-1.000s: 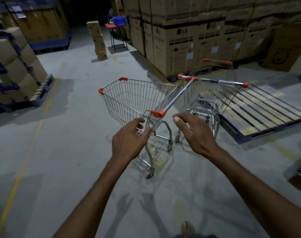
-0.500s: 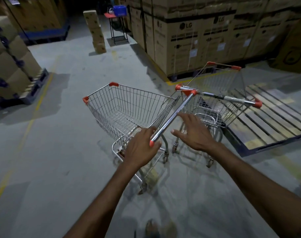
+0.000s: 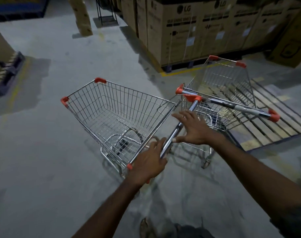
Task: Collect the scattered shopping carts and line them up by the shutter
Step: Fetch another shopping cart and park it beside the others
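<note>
Right hand reached handle; blurred.

1. The grey concrete floor fills most of the frame.
2. Two silver wire shopping carts with orange corners stand at centre.
3. A slatted wooden pallet lies at right.
4. Stacked brown cardboard boxes stand at upper right.

I see a dim, bluish scene: weak light pools on the concrete floor, shadows trail beneath the nearer cart, motion blur softens my view's lower edge (grainy too), and wide-angle distortion bends the stacked cartons.
</note>
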